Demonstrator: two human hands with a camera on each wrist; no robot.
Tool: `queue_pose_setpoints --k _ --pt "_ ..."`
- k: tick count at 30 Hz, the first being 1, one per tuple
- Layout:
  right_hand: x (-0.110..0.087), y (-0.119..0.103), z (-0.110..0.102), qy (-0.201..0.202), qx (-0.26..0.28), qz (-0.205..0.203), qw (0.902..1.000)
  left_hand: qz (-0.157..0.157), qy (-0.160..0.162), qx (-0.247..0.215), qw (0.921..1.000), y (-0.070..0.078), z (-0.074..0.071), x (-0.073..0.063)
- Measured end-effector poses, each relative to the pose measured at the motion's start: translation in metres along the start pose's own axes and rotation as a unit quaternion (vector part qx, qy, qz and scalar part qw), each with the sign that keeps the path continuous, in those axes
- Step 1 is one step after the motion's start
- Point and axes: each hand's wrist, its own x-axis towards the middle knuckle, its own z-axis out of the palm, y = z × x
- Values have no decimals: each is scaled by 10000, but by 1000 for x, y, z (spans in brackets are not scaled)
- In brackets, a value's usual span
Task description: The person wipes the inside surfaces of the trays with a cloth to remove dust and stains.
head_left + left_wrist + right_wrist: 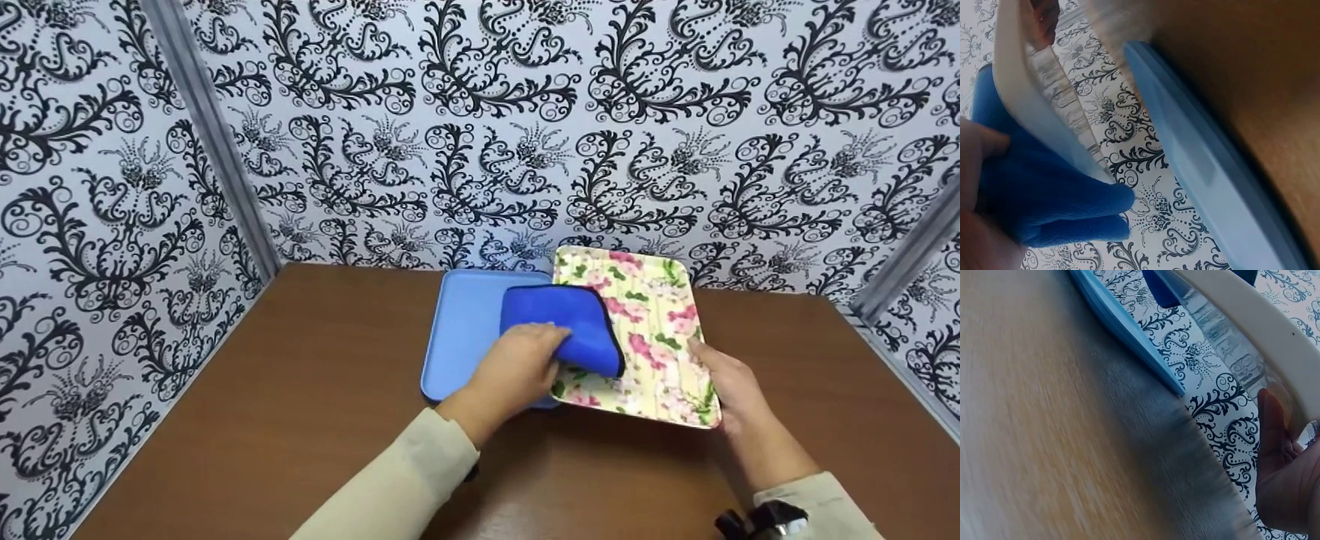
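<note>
A floral tray [660, 360], cream with pink flowers and green leaves, is held above the table by my right hand [739, 390], thumb over its right edge. My left hand [517, 364] grips a folded blue cloth [559, 319] with dark edging, which lies over the floral tray's left part. In the left wrist view the cloth [1061, 191] hangs in folds past the tray's pale rim [1016, 73]. The right wrist view has the right hand [1292, 478] around the raised tray's edge [1264, 320]; some fingers are hidden behind it.
A light blue tray [465, 330] lies on the brown wooden table [315, 405], partly covered by the cloth and floral tray. Behind the table stands a wall [495, 150] with black scroll patterns. Another patterned panel [97, 225] borders the left side.
</note>
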Motion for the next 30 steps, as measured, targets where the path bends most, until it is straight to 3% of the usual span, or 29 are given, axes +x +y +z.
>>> queue_pose_setpoints --k 9,13,18,22,30 --pt "1 0 2 437 -404 -451 9972 494 -584 551 9955 4 0 -6" --pt "1 1 1 664 -400 -490 9958 694 -409 689 9944 10 0 -8" --pt "0 3 0 850 -293 -426 9950 681 -185 730 9948 19 5 -10" --pt "-1 4 0 1001 -363 -421 9934 412 -187 489 9978 27 11 -11" --pt "-3 4 3 1043 -317 -392 9933 -709 -74 -312 9970 46 22 -10"
